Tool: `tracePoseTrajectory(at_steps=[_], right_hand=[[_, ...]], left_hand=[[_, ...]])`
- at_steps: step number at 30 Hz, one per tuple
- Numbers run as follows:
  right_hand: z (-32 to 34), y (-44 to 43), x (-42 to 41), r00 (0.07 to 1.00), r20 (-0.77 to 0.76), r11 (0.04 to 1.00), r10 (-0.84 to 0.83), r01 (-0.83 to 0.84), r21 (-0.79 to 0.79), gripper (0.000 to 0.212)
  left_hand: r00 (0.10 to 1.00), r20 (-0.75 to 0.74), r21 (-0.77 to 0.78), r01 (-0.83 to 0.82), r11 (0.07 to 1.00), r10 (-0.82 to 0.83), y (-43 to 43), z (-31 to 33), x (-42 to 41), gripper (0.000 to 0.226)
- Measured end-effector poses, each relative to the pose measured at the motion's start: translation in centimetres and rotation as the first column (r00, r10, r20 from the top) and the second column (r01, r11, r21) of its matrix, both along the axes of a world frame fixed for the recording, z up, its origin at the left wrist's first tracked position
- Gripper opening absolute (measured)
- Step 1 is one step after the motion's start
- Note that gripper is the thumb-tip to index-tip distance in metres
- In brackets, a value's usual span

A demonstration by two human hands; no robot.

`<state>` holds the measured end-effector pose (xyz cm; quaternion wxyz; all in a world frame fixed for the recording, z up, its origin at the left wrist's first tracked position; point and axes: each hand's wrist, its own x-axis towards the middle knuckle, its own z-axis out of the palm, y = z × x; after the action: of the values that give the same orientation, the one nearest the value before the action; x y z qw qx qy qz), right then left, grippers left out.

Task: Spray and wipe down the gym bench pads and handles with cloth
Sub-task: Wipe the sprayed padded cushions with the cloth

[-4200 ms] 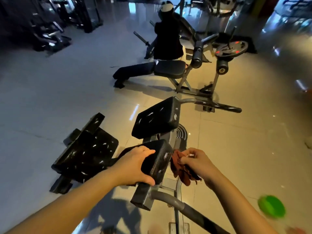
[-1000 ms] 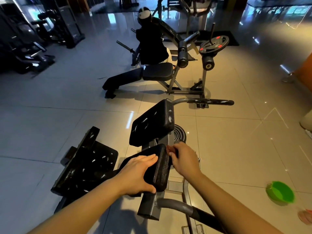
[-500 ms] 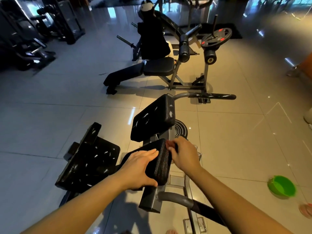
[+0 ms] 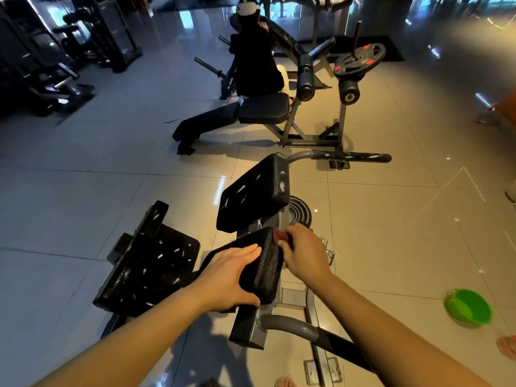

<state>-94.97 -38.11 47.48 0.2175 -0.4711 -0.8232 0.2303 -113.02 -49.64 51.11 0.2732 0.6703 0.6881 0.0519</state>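
Left hand [image 4: 231, 277] clasps the near pad [image 4: 262, 270]. Right hand [image 4: 304, 252] pinches the cloth [image 4: 277, 237] against that pad's right edge. Beyond it, the far pad [image 4: 251, 194] and handle [image 4: 351, 157] seemingly await wiping.

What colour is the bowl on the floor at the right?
The bowl is bright green; the head view shows it.

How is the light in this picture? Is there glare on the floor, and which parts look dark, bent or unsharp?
Head view: warm tint on the right; white glare streaks on the glossy floor; machines at far left sit in near darkness; a shadow lies on the floor below the pad; tile joints bow, which is wide-angle distortion; the green bowl at the edge is slightly soft.
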Motion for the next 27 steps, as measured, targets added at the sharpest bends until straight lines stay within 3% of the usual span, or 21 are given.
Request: tracePoseTrajectory(at_steps=[2, 5, 7, 10, 13, 15, 19, 21, 24, 27], right_hand=[[0.0, -1.9, 0.4, 0.999, -0.031, 1.000, 0.031, -0.031, 0.002, 0.011], [0.0, -7.1, 2.7, 0.969, -0.094, 0.972, 0.230, -0.233, -0.024, 0.017], [0.1, -7.6, 3.6, 0.946, -0.049, 0.946, 0.321, -0.323, -0.029, 0.024], [-0.4, -2.9, 2.0, 0.982, -0.033, 0.983, 0.185, -0.185, 0.013, 0.021], [-0.4, 1.4, 0.2, 1.000, -0.012, 0.998, -0.021, 0.020, -0.055, 0.017], [-0.3, 0.3, 0.1, 0.998, -0.048, 0.997, -0.032, 0.029, -0.068, 0.016], [0.2, -6.8, 2.8, 0.962, -0.156, 0.969, 0.225, -0.238, -0.071, 0.022], [0.3, -7.2, 3.3, 0.945, -0.124, 0.948, 0.303, -0.312, -0.060, 0.024], [-0.3, -2.4, 1.7, 0.980, -0.092, 0.984, 0.175, -0.177, -0.007, 0.020], [-0.6, 1.9, -0.1, 0.999, -0.041, 0.998, -0.024, 0.022, -0.067, 0.020]], left_hand=[[1.000, 0.007, 0.001, -0.001, 1.000, 0.001, 0.0, -0.1, 0.0, 0.113], [1.000, 0.020, 0.004, -0.002, 1.000, 0.002, 0.0, -0.3, 0.1, 0.112], [1.000, 0.026, 0.006, -0.001, 1.000, 0.001, 0.0, -0.3, 0.1, 0.112], [1.000, 0.020, 0.013, 0.002, 1.000, -0.003, 0.1, -0.5, -0.1, 0.113], [1.000, 0.024, 0.011, -0.002, 1.000, 0.002, 0.1, -0.7, -0.3, 0.114], [1.000, 0.028, 0.009, 0.000, 1.000, 0.000, 0.1, -0.8, -0.4, 0.114], [0.998, 0.067, -0.005, -0.003, 1.000, 0.003, 0.2, -1.1, -0.7, 0.114], [0.997, 0.080, -0.009, -0.003, 1.000, 0.004, 0.2, -1.3, -0.9, 0.115], [0.998, 0.060, -0.017, 0.002, 1.000, -0.001, 0.4, -1.0, -0.7, 0.115], [0.998, 0.066, -0.037, -0.005, 0.999, 0.008, 0.4, -0.8, -0.7, 0.115]])
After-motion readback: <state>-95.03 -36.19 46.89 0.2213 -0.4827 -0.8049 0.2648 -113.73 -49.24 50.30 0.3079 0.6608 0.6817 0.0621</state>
